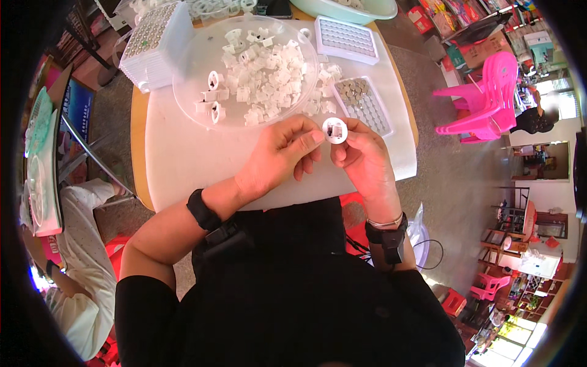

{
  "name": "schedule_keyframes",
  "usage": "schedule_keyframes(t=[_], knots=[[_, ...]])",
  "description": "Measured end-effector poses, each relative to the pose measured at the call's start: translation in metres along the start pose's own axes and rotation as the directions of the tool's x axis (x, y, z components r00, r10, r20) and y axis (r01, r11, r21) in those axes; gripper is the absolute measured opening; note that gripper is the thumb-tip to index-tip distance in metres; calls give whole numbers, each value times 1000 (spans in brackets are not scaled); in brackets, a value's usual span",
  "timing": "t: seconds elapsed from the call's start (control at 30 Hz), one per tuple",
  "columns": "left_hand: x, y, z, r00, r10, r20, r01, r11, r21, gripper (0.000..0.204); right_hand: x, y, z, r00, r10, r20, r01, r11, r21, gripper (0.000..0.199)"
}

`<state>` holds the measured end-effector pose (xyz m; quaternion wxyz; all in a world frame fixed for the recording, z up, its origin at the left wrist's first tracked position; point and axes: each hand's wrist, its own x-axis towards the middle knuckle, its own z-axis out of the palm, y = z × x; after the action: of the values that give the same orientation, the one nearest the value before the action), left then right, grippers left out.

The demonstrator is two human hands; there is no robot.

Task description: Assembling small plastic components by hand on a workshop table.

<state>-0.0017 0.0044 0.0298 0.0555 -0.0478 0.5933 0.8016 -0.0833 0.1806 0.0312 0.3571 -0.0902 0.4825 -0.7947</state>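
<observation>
A small white round plastic part (335, 130) with a dark and metal fitting in its middle is held up over the table's front part. My right hand (372, 162) grips it from the right between thumb and fingers. Just left of it, my left hand (278, 154) is closed, thumb against forefinger, its tips beside the part's rim; whatever they pinch is hidden. Beyond the hands lies a large clear round tray (183, 92) with a heap of white plastic parts (269, 79). A few similar parts (215, 96) lie apart at the tray's left side.
A white tray of round cells (374, 116), partly filled with metal discs (353, 90), lies right of the heap. Behind it is another celled tray (347, 38). Stacked celled trays (153, 49) stand back left, a pale green basin (367, 11) at the back. A person (79, 293) sits at left.
</observation>
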Motion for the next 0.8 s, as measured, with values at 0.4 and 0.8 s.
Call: schedule_keyframes(t=[0.4,0.8], knots=[[-2,-2,2,999,-41,-28,41,999,18,11,-16,-4,11,995,40,-89,-60,969,-238,25],[0,0,5,1000,-30,5,29,1000,6,21,-24,-9,12,980,-161,-120,90,887,-452,15]])
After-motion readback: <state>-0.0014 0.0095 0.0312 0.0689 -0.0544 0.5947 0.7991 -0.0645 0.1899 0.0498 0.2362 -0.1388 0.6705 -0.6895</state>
